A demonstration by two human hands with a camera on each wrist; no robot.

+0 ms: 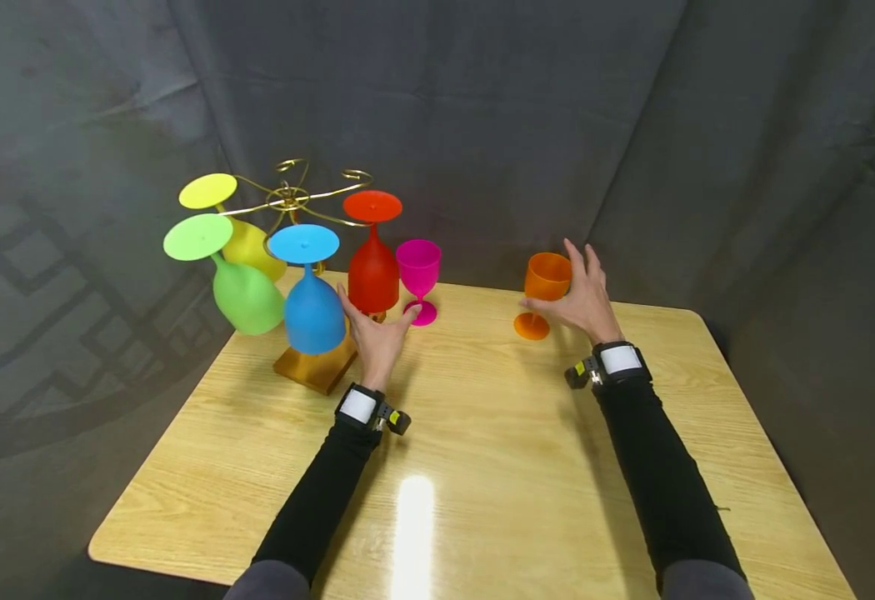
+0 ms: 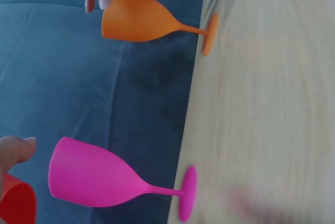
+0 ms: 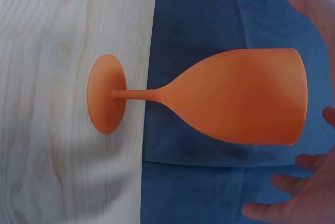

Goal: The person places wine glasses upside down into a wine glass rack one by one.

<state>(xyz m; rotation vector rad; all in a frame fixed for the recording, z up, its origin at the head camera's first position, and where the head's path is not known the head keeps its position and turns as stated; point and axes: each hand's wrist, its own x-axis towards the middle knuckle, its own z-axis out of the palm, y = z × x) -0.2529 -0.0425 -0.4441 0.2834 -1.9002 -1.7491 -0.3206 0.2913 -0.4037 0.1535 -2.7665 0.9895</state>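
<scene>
My left hand (image 1: 380, 340) is beside the red goblet (image 1: 373, 271), thumb and fingers spread wide around its lower part. That goblet hangs upside down from a gold wire rack (image 1: 290, 198). In the left wrist view the thumb (image 2: 18, 149) stands off the red goblet's rim; the other fingers are mostly hidden. To the right of it a magenta goblet (image 1: 419, 267) stands upright on the table. My right hand (image 1: 587, 302) is spread around the bowl of an upright orange goblet (image 1: 547, 277). In the right wrist view, a gap separates the fingers from the orange goblet (image 3: 246, 97).
Blue (image 1: 314, 312), green (image 1: 246, 297) and yellow (image 1: 253, 247) goblets also hang upside down from the rack. The rack has a wooden base (image 1: 313, 371) on the light wooden table (image 1: 482, 433). Grey cloth (image 1: 497, 125) rises behind the table.
</scene>
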